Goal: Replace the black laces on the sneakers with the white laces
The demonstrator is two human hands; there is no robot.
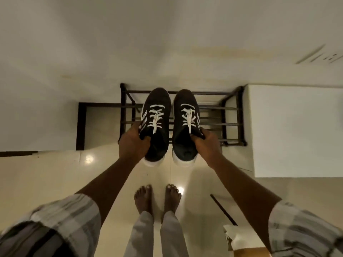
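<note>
Two black sneakers are held side by side at the centre of the frame, toes directed toward the top edge. The left sneaker is gripped by the left hand. The thumb is curled over the collar into the opening and the fingers are wrapped round the outer side, where white stripes are visible. The right sneaker is gripped by the right hand in the same manner at its collar, on the side toward the right edge. A narrow gap is kept between the two shoes.

White laces are threaded through the eyelets of both sneakers, and the loose ends are laid down over the tongues. White soles are visible at both heels.

A dark metal shoe rack with horizontal bars is seen behind and below the sneakers. Whether the soles rest on the bars cannot be determined. A white block stands just beside the rack at the right of the frame.

Bare feet are placed on the glossy floor at lower centre. Striped sleeves occupy the lower corners.
</note>
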